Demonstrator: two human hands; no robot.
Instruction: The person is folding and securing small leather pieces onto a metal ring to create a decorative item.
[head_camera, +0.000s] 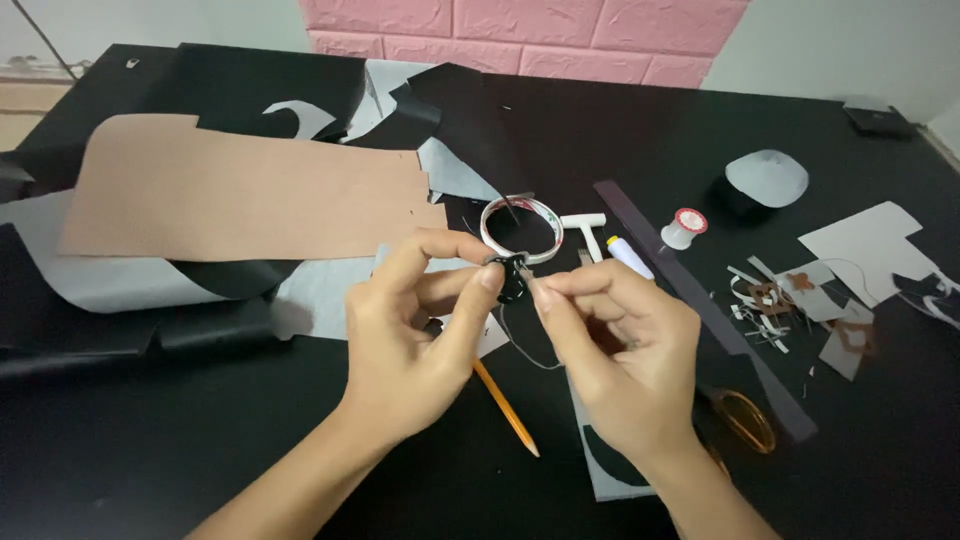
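Observation:
My left hand (415, 325) pinches a small black leather piece (511, 278) between thumb and forefinger, above the black table. My right hand (615, 350) meets it from the right, fingertips closed on a thin needle at the piece's edge. A dark thread (520, 345) loops down from the piece between my two hands. The needle itself is mostly hidden by my fingers.
A tan leather sheet (240, 195) lies at the left among black and grey scraps. A tape roll (520, 228), a white T-shaped tool (588, 228), a thread spool (684, 228), an orange pencil (505, 408), orange-handled scissors (745, 420) and paper trimmings (780, 300) surround my hands.

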